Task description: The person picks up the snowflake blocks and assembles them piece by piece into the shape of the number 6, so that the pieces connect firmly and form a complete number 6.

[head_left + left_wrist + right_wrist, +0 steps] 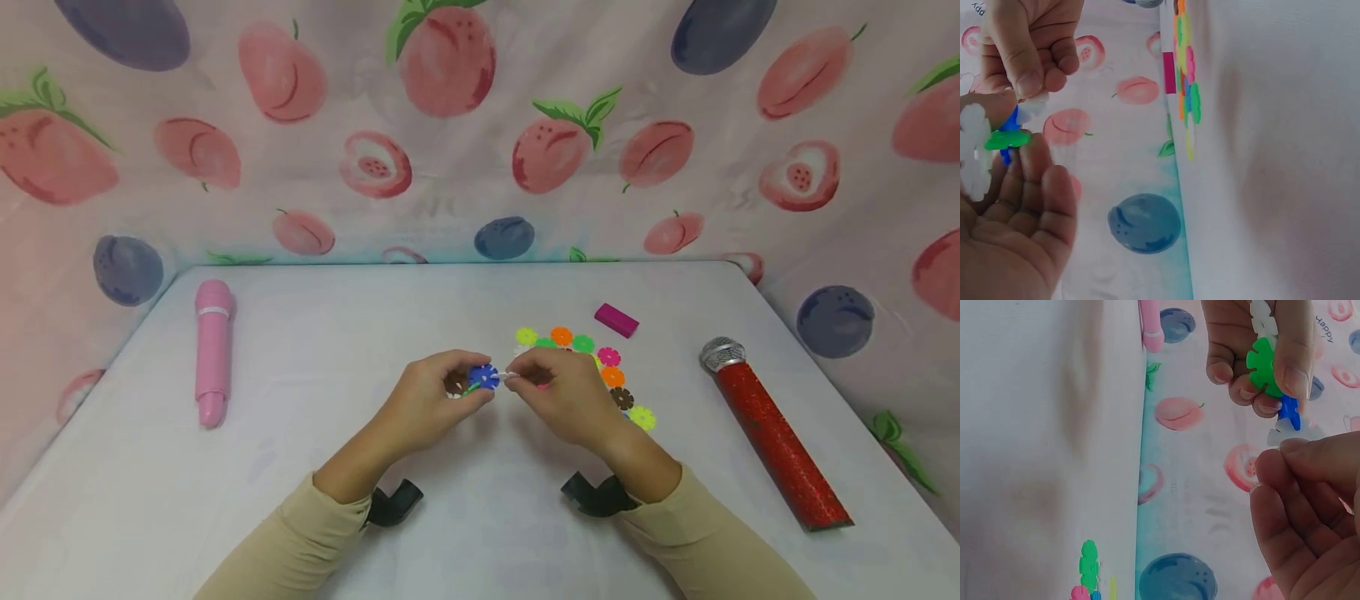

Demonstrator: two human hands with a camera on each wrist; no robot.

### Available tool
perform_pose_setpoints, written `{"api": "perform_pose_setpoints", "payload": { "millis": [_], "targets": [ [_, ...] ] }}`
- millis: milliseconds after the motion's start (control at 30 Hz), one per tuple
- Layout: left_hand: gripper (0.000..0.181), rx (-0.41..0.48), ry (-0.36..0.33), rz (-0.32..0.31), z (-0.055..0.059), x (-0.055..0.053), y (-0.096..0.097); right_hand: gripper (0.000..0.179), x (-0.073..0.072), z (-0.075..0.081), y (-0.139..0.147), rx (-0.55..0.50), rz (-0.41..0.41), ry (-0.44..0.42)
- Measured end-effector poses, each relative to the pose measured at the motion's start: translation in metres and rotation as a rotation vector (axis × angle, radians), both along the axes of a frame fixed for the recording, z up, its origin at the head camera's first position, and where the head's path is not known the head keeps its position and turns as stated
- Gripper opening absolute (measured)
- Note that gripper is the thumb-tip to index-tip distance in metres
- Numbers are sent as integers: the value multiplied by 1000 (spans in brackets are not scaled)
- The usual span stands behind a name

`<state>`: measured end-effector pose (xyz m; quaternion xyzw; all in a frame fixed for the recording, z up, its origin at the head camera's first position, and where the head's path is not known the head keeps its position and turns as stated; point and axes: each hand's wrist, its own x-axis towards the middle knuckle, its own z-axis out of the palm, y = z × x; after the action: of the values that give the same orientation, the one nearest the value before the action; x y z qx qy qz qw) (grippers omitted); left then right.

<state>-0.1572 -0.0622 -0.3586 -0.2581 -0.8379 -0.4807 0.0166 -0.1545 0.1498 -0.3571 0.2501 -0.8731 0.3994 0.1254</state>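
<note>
Near the middle of the table my left hand (420, 404) pinches a notched blue plastic disc (483, 377) between thumb and fingers. A green disc (1264, 367) is slotted into the blue one, and a white disc (974, 153) joins the green one farther in the palm. Facing it, my right hand (570, 396) pinches a second white disc (1294, 432) by its edge. That white disc meets the blue disc's edge; how deep it sits in a notch cannot be seen.
Several colourful notched discs (612, 377) lie beyond and beside my right hand, partly covered by it. Behind them is a magenta block (617, 320). A pink microphone-shaped thing (213, 354) lies at left, a red glittery microphone (780, 442) at right. Fruit-print cloth (450, 208) backs the table.
</note>
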Motion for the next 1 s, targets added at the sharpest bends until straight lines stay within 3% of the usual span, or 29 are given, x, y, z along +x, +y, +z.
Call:
{"api": "perform_pose_setpoints", "payload": {
  "millis": [300, 633, 867, 1000],
  "targets": [
    [34, -24, -189, -72, 8, 0, -9, 11, -1, -3, 2, -44, 29, -42],
    [36, -80, -190, -149, 11, 0, -16, 12, -2, -3, 2, -64, 79, -9],
    [44, -33, -284, -224, 14, -2, -23, 12, -3, -1, 2, -60, 93, -13],
    [38, -12, -329, -228, 12, -5, -23, 10, -2, -1, 3, -54, 96, -20]
  ]
}}
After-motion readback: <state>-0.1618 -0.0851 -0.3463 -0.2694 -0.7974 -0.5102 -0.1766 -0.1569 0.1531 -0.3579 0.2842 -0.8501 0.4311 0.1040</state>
